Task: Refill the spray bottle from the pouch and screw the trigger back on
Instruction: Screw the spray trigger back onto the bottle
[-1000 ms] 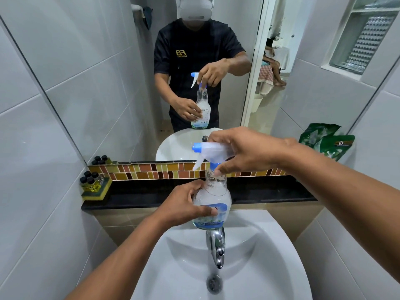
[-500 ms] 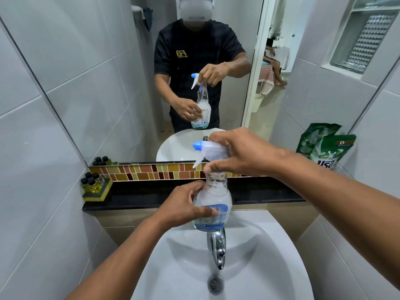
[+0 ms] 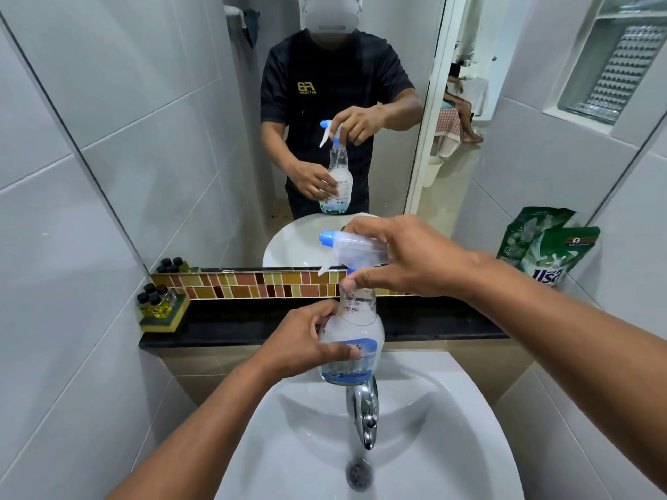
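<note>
A clear spray bottle (image 3: 355, 341) with a blue label stands upright over the back of the white sink (image 3: 451, 409), partly filled with clear liquid. My left hand (image 3: 306, 346) wraps around its body from the left. My right hand (image 3: 400, 258) grips the translucent trigger head (image 3: 346, 249) with its blue nozzle on top of the bottle's neck, thumb and fingers pinched at the collar. The green refill pouch (image 3: 552, 254) leans against the right wall on the ledge, apart from both hands.
A chrome tap (image 3: 362, 409) sits just below the bottle, with the drain (image 3: 359, 472) nearer me. The black ledge (image 3: 223, 324) holds a yellow tray of small black-capped bottles (image 3: 158, 304) at the left. The mirror (image 3: 180, 120) behind reflects me and the bottle.
My right hand has shifted its grip round the trigger head's collar, fingers now pinched lower at the neck. The nozzle still points left. The bottle and my left hand have stayed in place.
</note>
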A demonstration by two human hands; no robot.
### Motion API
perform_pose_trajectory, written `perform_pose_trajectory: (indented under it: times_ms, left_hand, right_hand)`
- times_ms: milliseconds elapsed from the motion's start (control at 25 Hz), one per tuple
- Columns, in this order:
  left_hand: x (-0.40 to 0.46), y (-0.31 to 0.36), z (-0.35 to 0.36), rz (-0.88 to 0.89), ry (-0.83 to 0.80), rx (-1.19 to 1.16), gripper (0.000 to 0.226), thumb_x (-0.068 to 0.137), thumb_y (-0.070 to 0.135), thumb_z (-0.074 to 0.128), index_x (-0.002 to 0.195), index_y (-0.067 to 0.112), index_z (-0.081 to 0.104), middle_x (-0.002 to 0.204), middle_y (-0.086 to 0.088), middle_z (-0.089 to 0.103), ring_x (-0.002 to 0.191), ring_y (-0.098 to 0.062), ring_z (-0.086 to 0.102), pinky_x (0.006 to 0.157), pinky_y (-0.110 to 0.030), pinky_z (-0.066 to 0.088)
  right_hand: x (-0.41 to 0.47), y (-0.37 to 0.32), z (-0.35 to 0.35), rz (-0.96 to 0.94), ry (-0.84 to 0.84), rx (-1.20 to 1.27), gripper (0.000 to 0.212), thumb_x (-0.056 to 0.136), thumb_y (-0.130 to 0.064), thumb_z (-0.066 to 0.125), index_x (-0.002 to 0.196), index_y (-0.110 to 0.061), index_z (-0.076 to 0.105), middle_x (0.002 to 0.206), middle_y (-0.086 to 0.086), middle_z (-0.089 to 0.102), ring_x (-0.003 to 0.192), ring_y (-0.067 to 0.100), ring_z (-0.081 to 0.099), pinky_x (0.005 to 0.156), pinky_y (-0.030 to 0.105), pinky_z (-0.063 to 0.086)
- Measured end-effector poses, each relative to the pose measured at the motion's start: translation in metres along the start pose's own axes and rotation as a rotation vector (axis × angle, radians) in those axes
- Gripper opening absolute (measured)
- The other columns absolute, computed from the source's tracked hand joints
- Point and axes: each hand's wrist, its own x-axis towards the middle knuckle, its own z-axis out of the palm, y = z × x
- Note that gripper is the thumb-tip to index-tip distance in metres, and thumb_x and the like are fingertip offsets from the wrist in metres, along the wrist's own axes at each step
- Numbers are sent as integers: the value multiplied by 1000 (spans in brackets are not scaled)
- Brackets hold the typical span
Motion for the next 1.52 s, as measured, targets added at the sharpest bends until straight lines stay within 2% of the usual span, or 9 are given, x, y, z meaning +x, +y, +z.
perform_pose_trajectory:
  times_ms: [280,440,560,680,880,1000,1280,1440,1520]
  left_hand:
    - [-2,-4,1,-7,-2,6,64,71,23,100,130,23,75,123,6,85,114,-14,82,107,-47,63]
    - [-6,-9,-2,-33,14,-5,62,71,24,100,128,23,75,121,5,85,113,-15,82,106,-47,64]
    - [-8,-14,-5,-46,25,18,59,72,25,101,125,22,76,119,5,86,110,-15,83,103,-46,65]
    - [-9,-15,-7,-69,30,3,68,69,29,101,131,25,73,124,7,84,113,-13,82,107,-47,63]
    - [-8,-16,-12,-92,33,-6,67,73,24,99,134,26,73,126,9,84,115,-10,81,109,-45,63]
    - [-8,-17,-12,-110,29,-4,69,73,26,99,136,28,72,128,10,83,118,-10,80,110,-44,62]
    - [-5,-25,-11,-126,42,-10,65,72,25,99,132,28,75,124,10,84,116,-12,81,109,-46,62]
    - [-5,-29,-10,-149,43,-21,64,71,25,99,130,28,76,123,7,85,116,-16,82,108,-50,63]
    - [-4,-28,-13,-155,65,-28,64,71,24,99,130,28,75,123,6,85,115,-16,82,108,-50,63]
  right_hand:
    - [7,-2,6,-22,-34,99,42,78,-49,85,109,-27,66,92,-10,65,83,5,61,66,22,45]
    - [12,2,0,-3,-186,91,45,80,-39,86,117,-30,63,107,-8,69,97,12,66,82,34,55]
    - [14,5,11,-35,-79,69,45,80,-46,84,116,-26,66,101,-7,69,90,10,63,70,28,49]
    - [15,8,15,-56,-120,124,49,81,-42,85,123,-31,63,105,-14,69,96,6,64,76,22,50]
    - [21,15,30,-112,8,132,44,80,-48,84,116,-31,67,97,-12,70,91,10,65,77,40,56]
    - [26,21,28,-80,-92,217,61,79,-43,86,135,-38,62,120,-14,70,110,6,65,89,27,56]
    - [33,22,32,-100,-133,177,55,80,-39,86,129,-35,62,109,-13,71,103,8,67,85,28,55]
    - [33,24,35,-105,-114,131,46,80,-40,85,119,-31,62,101,-7,72,93,14,68,81,41,56]
    - [32,23,39,-88,-77,164,58,77,-43,87,128,-34,60,106,-9,72,94,12,68,80,35,57]
